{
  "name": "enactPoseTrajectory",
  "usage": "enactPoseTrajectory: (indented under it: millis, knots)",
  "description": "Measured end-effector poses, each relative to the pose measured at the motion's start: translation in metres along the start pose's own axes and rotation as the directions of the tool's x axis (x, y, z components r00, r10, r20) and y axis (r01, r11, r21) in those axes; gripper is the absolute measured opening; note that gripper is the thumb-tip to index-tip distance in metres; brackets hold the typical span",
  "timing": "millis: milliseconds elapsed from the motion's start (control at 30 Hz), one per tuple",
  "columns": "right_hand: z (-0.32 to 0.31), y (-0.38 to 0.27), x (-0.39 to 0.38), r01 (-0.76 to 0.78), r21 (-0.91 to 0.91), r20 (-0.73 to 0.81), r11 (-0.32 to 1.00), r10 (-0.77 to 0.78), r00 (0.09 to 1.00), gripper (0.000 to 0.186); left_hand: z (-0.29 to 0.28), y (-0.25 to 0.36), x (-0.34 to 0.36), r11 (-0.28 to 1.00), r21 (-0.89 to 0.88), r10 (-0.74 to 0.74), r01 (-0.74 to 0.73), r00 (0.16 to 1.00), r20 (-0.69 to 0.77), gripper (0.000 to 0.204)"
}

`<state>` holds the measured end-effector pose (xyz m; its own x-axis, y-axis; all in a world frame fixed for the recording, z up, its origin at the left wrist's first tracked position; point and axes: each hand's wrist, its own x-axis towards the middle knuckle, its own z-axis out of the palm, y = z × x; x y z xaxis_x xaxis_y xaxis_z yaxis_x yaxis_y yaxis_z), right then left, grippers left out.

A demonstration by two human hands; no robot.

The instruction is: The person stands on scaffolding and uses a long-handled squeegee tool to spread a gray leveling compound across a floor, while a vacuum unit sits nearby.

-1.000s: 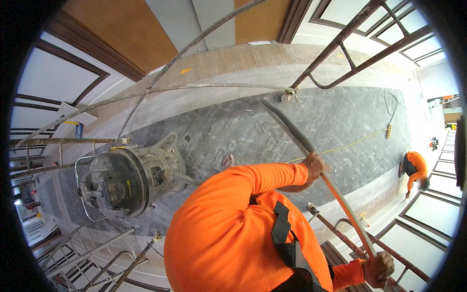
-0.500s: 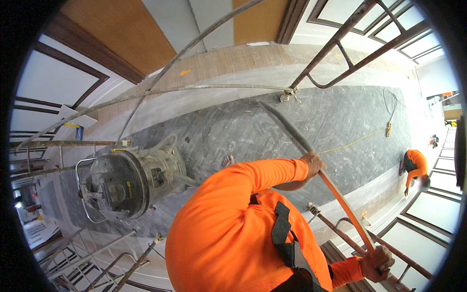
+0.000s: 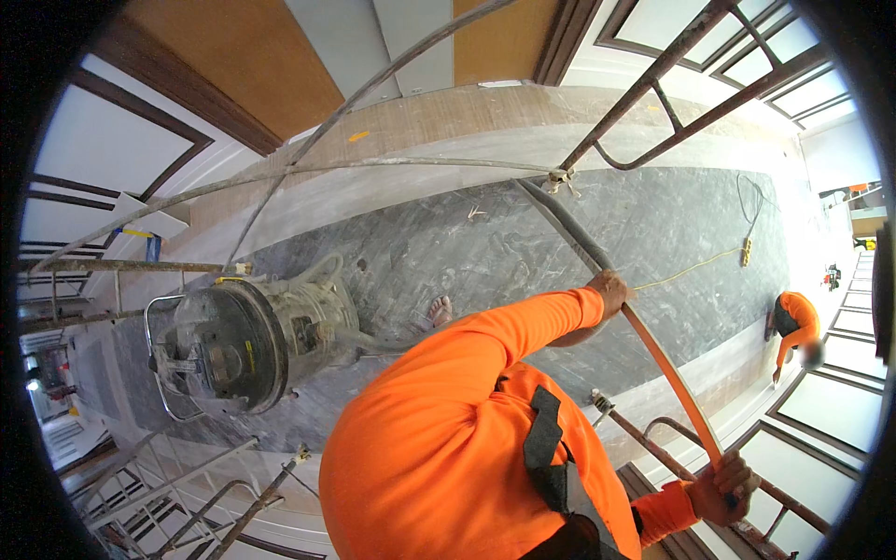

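Note:
A long vacuum wand (image 3: 670, 369) slants from the upper middle to the lower right. Its lower length looks orange, while its far part is grey, ending in a dark, narrow tip over the grey floor. My left hand (image 3: 611, 292) is closed around the middle of the wand. At the lower right, my right hand (image 3: 724, 489) grips the near end. A dusty drum-shaped vacuum cleaner (image 3: 247, 345) stands at the left. Its grey hose (image 3: 378, 343) runs behind my left arm, and a curved piece shows below that forearm; where it joins the wand is hidden.
Rusty scaffold frames (image 3: 667, 103) stand at upper right, lower right and left. Long pipes (image 3: 373, 168) cross the upper left. A yellow cord (image 3: 686, 273) lies on the dusty floor (image 3: 439, 243). A co-worker in orange (image 3: 798, 320) bends by the right wall. A bare foot (image 3: 440, 311) shows mid-floor.
The wand's far end has shifted slightly right. My left hand has moved a little right and up along with it; both hands keep their grip. More of the bare foot shows.

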<state>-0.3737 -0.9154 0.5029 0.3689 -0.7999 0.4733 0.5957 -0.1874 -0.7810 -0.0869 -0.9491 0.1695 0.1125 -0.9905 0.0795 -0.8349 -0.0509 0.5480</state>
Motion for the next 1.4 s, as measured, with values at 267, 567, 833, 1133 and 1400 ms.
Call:
enactPoseTrajectory:
  millis: [267, 567, 833, 1133, 1400]
  knots:
    - [-0.014, -0.018, -0.005, -0.062, 0.122, 0.039, 0.991, 0.057, 0.998, 0.024, -0.006, 0.016, -0.042, 0.999, -0.018, 0.031, -0.029, 0.99, 0.139, 0.012]
    - [-0.029, -0.02, -0.016, -0.074, 0.174, -0.018, 0.982, 0.079, 0.997, 0.023, -0.01, 0.015, -0.111, 1.0, 0.029, -0.008, 0.003, 0.984, 0.179, 0.031]
    - [0.014, 0.022, 0.001, -0.054, 0.063, 0.064, 0.997, 0.05, 0.997, 0.017, -0.026, -0.018, -0.016, 0.995, -0.041, -0.088, 0.087, 0.996, -0.033, 0.021]
    - [-0.005, 0.003, -0.006, -0.016, -0.059, 0.03, 0.998, 0.018, 0.999, 0.02, 0.003, -0.001, -0.007, 0.997, 0.075, 0.004, -0.014, 0.991, 0.13, 0.024]
    - [-0.018, 0.006, -0.007, -0.059, 0.109, -0.051, 0.992, 0.065, 0.997, 0.021, -0.029, -0.009, -0.091, 0.995, -0.095, -0.008, 0.021, 0.991, 0.131, 0.036]
